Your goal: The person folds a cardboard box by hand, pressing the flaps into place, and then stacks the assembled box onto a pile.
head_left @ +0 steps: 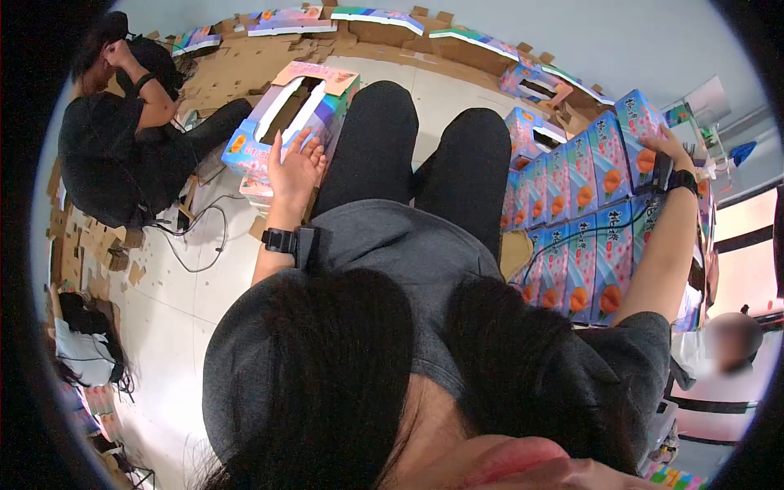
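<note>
My left hand (296, 169) is raised with fingers spread, holding nothing, just in front of an open-topped colourful carton (282, 122) standing on the floor. My right hand (665, 145) reaches out to the right and rests flat on the top box of a stack of folded pink-and-blue fruit cartons (584, 204). Both wrists wear black bands. My legs in black trousers stretch forward between the two.
Another person (122, 131) in black sits at the left among cardboard scraps. Flat cartons (376, 16) line the far wall. Cables (200, 237) lie on the floor by my left side. A second person (731, 343) is at the right edge.
</note>
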Demonstrator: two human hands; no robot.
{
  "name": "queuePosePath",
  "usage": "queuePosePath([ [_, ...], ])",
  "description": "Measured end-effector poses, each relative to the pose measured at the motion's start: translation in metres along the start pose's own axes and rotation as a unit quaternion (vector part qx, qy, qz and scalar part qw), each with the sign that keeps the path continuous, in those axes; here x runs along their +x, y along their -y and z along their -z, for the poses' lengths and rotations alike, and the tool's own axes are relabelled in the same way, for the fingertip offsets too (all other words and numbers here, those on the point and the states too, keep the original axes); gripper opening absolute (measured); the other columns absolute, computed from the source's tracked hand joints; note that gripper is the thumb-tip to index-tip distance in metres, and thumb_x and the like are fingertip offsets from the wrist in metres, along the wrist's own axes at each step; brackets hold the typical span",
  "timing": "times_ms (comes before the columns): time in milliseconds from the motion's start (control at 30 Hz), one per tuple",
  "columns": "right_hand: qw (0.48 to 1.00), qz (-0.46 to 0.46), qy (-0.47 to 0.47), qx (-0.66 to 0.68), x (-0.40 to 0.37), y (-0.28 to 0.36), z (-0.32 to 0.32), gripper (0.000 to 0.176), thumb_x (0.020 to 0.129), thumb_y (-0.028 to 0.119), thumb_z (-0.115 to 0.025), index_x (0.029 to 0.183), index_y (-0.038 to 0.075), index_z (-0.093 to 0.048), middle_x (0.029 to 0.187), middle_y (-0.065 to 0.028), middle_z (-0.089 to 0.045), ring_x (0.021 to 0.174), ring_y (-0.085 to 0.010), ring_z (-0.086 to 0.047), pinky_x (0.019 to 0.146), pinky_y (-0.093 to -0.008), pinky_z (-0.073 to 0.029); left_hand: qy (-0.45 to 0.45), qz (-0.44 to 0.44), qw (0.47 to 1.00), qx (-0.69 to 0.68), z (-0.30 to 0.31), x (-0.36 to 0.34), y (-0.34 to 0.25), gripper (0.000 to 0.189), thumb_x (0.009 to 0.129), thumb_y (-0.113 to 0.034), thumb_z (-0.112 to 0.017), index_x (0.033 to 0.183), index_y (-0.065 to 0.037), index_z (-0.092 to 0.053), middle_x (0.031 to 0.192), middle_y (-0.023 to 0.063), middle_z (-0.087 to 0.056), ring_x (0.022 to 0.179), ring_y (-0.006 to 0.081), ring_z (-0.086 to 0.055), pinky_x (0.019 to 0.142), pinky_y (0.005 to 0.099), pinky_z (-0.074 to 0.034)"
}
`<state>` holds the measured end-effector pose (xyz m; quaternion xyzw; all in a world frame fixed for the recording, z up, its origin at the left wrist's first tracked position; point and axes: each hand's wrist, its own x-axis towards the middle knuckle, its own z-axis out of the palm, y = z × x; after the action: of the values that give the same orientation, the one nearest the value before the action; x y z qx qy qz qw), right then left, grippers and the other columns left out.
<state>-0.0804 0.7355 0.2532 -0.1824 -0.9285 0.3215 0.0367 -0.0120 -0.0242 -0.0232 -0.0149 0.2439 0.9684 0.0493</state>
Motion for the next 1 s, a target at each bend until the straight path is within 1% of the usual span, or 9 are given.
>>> queuePosePath([
  [400,0.991,-0.012,-0.003,-0.133,0.010,0.002,-0.011,0.106,0.070,0.028,-0.086,0.150,-0.001,-0.023,0.113,-0.0148,-0.064,0.094,-0.0180,-0.062,0.076,-0.0317,-0.052,-0.005,-0.005,1.000,0.000,-0.001,-0.003,0.000,0.061,0.093,-0.057,-0.048,0.121,-0.002,-0.053,0.098,0.0087,-0.059,0.090,0.0198,-0.057,0.082,0.0313,-0.047],
  [600,0.977,-0.017,0.031,-0.210,-0.022,0.031,-0.022,0.103,0.069,0.035,-0.085,0.148,0.001,-0.028,0.126,-0.0179,-0.059,0.110,-0.0224,-0.059,0.090,-0.0405,-0.049,0.006,0.013,1.000,-0.018,0.002,-0.001,0.002,0.060,0.093,-0.056,-0.048,0.121,-0.002,-0.054,0.098,0.0092,-0.060,0.091,0.0204,-0.057,0.082,0.0316,-0.048],
  [667,0.895,-0.042,-0.048,-0.442,-0.058,0.081,-0.052,0.092,0.069,0.037,-0.082,0.144,0.008,-0.039,0.131,-0.0176,-0.057,0.120,-0.0267,-0.054,0.098,-0.0515,-0.043,-0.001,0.015,1.000,-0.016,0.004,-0.001,0.001,0.060,0.094,-0.055,-0.047,0.121,-0.002,-0.054,0.099,0.0095,-0.060,0.090,0.0207,-0.057,0.082,0.0315,-0.048],
  [700,0.766,-0.073,-0.139,-0.623,-0.100,0.126,-0.082,0.084,0.068,0.037,-0.081,0.141,0.014,-0.045,0.134,-0.0170,-0.055,0.126,-0.0296,-0.050,0.102,-0.0588,-0.037,-0.014,0.010,1.000,-0.009,0.002,-0.002,0.001,0.060,0.094,-0.055,-0.046,0.121,-0.003,-0.054,0.099,0.0097,-0.060,0.090,0.0207,-0.057,0.081,0.0315,-0.048],
  [733,0.646,-0.003,-0.123,-0.753,-0.096,0.132,-0.093,0.068,0.069,0.035,-0.076,0.132,0.020,-0.055,0.135,-0.0141,-0.054,0.131,-0.0335,-0.045,0.102,-0.0676,-0.031,-0.019,0.009,1.000,-0.003,0.007,0.000,0.001,0.060,0.094,-0.056,-0.045,0.122,-0.003,-0.054,0.099,0.0097,-0.060,0.089,0.0210,-0.058,0.080,0.0313,-0.048],
  [767,0.659,0.083,-0.164,-0.729,-0.081,0.134,-0.111,0.051,0.081,0.038,-0.066,0.129,0.022,-0.060,0.137,-0.0113,-0.051,0.135,-0.0289,-0.039,0.102,-0.0601,-0.033,-0.017,0.005,1.000,-0.002,0.010,0.002,0.000,0.057,0.095,-0.054,-0.045,0.120,-0.003,-0.054,0.099,0.0086,-0.060,0.089,0.0202,-0.058,0.079,0.0309,-0.048],
  [867,0.795,0.343,-0.113,-0.487,-0.122,0.197,-0.210,0.053,0.077,0.040,-0.070,0.123,0.016,-0.062,0.132,-0.0189,-0.053,0.123,-0.0369,-0.049,0.100,-0.0479,-0.042,-0.020,-0.009,0.999,0.039,0.012,0.003,-0.003,0.050,0.097,-0.048,-0.047,0.120,-0.004,-0.054,0.099,0.0073,-0.060,0.090,0.0189,-0.057,0.080,0.0305,-0.047],
  [933,0.770,0.535,-0.034,-0.345,-0.142,0.207,-0.277,0.062,0.071,0.042,-0.074,0.123,0.011,-0.061,0.130,-0.0213,-0.054,0.123,-0.0378,-0.048,0.103,-0.0477,-0.040,-0.026,-0.020,0.995,0.093,0.013,0.005,-0.007,0.049,0.096,-0.046,-0.050,0.123,-0.005,-0.052,0.101,0.0071,-0.059,0.093,0.0192,-0.056,0.085,0.0321,-0.045],
  [1000,0.783,0.542,0.012,-0.304,-0.173,0.211,-0.337,0.064,0.075,0.046,-0.070,0.128,0.012,-0.059,0.136,-0.0221,-0.050,0.129,-0.0401,-0.043,0.110,-0.0540,-0.029,-0.031,-0.030,0.984,0.170,0.016,0.005,-0.020,0.045,0.096,-0.041,-0.054,0.125,-0.007,-0.051,0.107,0.0078,-0.061,0.094,0.0173,-0.058,0.084,0.0297,-0.044],
])
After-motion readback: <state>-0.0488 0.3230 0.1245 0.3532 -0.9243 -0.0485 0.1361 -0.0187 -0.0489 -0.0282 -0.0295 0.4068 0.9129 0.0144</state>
